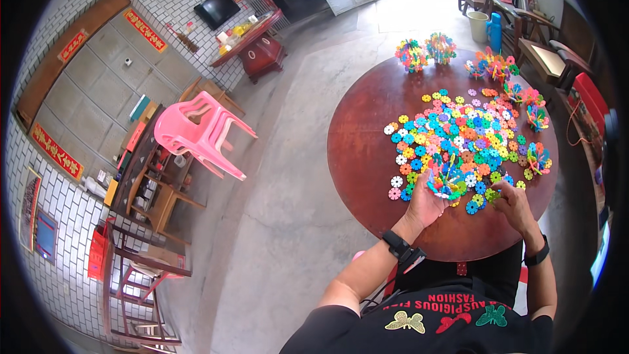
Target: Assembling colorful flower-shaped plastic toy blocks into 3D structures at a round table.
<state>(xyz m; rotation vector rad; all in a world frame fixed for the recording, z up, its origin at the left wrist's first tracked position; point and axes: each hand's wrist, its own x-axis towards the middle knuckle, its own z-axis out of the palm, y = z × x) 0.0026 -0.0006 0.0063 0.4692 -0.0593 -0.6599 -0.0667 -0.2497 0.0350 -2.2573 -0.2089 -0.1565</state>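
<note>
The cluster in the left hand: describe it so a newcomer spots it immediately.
Start at the round brown table, near edge. There the left hand holds a multicoloured ball of joined discs. Unlike the flat loose discs, it bristles outward.

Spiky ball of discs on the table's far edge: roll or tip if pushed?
The ball looks round, so it would probably roll, though its jutting discs may catch on the table. Likely light: thin plastic with gaps. Slotted joints could pop apart if squeezed.
</note>
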